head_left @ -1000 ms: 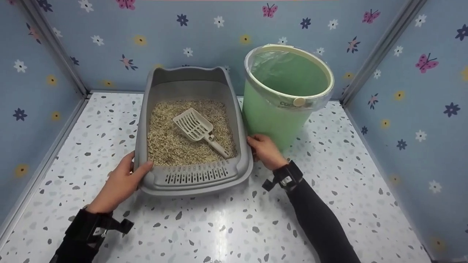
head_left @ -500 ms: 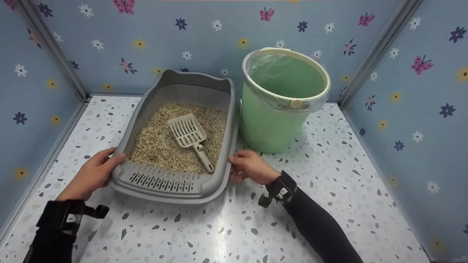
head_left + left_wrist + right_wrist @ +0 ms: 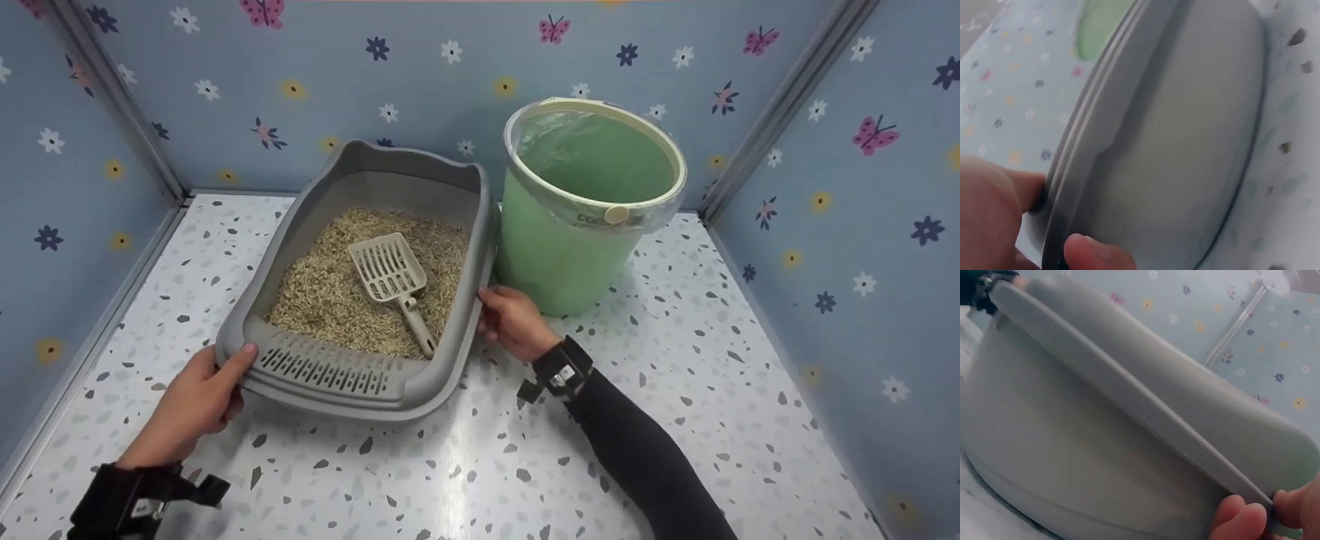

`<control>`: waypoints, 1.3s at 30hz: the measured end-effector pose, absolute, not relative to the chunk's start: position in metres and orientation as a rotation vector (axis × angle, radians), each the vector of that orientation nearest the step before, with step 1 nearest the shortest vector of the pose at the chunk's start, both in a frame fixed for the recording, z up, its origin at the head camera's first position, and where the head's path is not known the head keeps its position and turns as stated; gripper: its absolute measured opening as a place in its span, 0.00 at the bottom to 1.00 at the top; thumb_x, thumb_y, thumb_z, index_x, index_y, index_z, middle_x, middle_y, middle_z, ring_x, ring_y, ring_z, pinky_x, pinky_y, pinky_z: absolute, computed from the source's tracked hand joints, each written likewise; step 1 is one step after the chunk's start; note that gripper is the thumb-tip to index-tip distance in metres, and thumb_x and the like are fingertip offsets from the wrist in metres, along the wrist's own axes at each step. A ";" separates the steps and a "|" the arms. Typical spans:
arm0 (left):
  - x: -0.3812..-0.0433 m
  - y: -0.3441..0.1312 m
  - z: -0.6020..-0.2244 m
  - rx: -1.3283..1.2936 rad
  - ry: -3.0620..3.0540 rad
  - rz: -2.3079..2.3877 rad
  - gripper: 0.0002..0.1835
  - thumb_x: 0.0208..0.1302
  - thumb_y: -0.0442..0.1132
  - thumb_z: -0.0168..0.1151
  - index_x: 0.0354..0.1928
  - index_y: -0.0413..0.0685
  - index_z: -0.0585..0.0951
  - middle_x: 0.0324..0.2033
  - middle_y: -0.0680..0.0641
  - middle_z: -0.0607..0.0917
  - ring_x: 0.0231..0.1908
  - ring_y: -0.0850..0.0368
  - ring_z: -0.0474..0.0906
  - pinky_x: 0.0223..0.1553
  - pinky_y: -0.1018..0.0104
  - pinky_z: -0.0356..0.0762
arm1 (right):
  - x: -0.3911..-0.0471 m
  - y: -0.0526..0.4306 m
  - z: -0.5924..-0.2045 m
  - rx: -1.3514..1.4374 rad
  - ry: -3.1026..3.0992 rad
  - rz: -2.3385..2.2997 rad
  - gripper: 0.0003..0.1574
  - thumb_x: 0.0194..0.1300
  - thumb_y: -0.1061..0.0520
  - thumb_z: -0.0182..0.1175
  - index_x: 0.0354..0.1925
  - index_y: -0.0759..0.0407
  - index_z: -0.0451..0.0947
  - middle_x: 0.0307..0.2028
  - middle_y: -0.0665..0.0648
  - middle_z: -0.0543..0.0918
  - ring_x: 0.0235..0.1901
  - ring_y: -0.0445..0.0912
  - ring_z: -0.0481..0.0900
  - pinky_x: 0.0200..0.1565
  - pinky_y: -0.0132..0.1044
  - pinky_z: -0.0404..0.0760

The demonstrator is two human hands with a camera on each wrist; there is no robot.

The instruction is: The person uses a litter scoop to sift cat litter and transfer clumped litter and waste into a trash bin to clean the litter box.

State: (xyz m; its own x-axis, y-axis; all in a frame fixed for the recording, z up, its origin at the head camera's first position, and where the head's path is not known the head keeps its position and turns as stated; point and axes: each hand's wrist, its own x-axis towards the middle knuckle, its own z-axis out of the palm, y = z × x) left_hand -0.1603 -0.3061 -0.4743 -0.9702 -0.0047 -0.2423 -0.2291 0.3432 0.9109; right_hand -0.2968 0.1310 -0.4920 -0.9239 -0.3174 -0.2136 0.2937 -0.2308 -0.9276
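A grey litter box (image 3: 360, 162) stands at an angle on the speckled surface, its slotted front edge swung toward the left. Tan granular litter (image 3: 330, 300) covers its floor, and a beige slotted litter scoop (image 3: 388, 268) lies on top, handle toward the front right. At the front left corner my left hand (image 3: 191, 401) grips the rim, thumb on top; in the left wrist view a finger (image 3: 1098, 254) shows under the lip. My right hand (image 3: 517, 322) pinches the right rim, and in the right wrist view fingertips (image 3: 1241, 517) press beneath its edge.
A green trash bin (image 3: 562, 255) with a cream rim and clear plastic liner stands close to the box's right side. Flowered blue panels (image 3: 420, 75) enclose the back and both sides. White speckled surface (image 3: 720, 420) spreads in front and to the right.
The litter box has turned, its front end swinging left and slightly nearer. Both hands moved left with it; lately the left hand shifted nearer around the corner and the right slid farther along the rim.
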 end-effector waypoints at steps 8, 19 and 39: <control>-0.192 -0.362 -0.474 -0.312 2.462 1.687 0.36 0.87 0.70 0.44 0.65 0.41 0.72 0.35 0.52 0.79 0.29 0.58 0.74 0.26 0.65 0.75 | -0.254 0.102 -0.496 -0.176 1.684 -2.009 0.11 0.85 0.52 0.63 0.49 0.59 0.80 0.38 0.56 0.88 0.30 0.44 0.85 0.25 0.32 0.80; -0.148 -0.320 -0.475 -0.263 2.328 1.771 0.33 0.89 0.66 0.42 0.63 0.40 0.70 0.31 0.49 0.84 0.22 0.59 0.74 0.17 0.65 0.70 | -0.315 0.131 -0.494 0.041 1.702 -2.258 0.15 0.87 0.48 0.61 0.44 0.57 0.81 0.36 0.55 0.85 0.29 0.45 0.81 0.26 0.30 0.76; -0.166 -0.358 -0.474 -0.249 2.274 1.755 0.40 0.89 0.68 0.39 0.79 0.40 0.62 0.39 0.53 0.86 0.29 0.56 0.78 0.26 0.62 0.78 | -0.258 0.149 -0.503 -0.027 1.657 -2.202 0.16 0.86 0.47 0.62 0.42 0.56 0.84 0.36 0.55 0.88 0.31 0.45 0.85 0.27 0.32 0.79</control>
